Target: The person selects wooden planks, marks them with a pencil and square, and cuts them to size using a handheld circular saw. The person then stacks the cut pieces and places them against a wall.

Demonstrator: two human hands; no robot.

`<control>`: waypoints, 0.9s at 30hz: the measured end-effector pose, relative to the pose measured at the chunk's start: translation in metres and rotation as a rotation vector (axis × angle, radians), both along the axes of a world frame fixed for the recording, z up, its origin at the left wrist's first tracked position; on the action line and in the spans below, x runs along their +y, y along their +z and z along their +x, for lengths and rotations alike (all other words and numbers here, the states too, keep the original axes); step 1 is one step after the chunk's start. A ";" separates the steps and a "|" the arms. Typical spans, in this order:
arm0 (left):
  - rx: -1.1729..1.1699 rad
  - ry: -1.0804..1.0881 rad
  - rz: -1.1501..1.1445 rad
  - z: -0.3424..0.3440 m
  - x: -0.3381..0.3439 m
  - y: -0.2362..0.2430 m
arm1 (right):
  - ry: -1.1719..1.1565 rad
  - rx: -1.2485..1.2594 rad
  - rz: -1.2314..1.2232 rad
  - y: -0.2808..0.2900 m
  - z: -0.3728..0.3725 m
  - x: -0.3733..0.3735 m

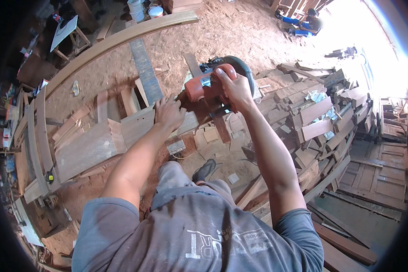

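Observation:
My right hand (235, 88) is closed round the handle of a red power saw (203, 87), its thumb on top. The saw has a dark round blade guard (240, 65) on its far side. The blade itself is hidden by the saw's body. To the left of the saw, my left hand (169, 114) bears down on a wooden board (143, 124), with its fingers bent over the far edge. The board lies along the bench and runs toward the saw. Where it meets the saw cannot be made out.
A large heap of wood offcuts (315, 113) lies to the right. Left of me is a long wooden box-like piece (88, 147), with a yellow tape measure (50, 177) beyond it. A long curved-looking beam (118, 43) crosses behind. A person (303, 25) sits far back right.

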State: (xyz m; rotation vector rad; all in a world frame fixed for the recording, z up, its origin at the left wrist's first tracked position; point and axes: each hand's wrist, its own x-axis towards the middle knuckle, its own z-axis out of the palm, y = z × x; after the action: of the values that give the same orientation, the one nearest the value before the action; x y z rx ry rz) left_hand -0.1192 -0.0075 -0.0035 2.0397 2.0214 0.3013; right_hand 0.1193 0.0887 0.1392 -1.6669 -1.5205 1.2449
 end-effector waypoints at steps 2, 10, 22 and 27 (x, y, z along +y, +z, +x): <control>-0.007 0.014 0.017 -0.003 -0.001 0.000 | -0.019 0.050 0.037 -0.008 -0.011 0.009; 0.027 -0.023 0.018 0.004 0.004 0.005 | -0.044 0.093 0.065 -0.009 0.000 0.003; 0.020 0.032 -0.074 0.004 0.002 0.000 | -0.365 0.333 0.362 -0.012 0.135 -0.192; 0.082 0.056 -0.035 -0.002 0.005 -0.019 | -0.664 0.351 0.034 -0.108 0.203 -0.235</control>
State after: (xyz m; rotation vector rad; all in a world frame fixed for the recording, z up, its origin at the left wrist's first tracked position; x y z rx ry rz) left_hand -0.1215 -0.0026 -0.0225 2.0089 2.1193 0.1939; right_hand 0.3221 -0.1465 0.0311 -1.6264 -0.6854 1.0520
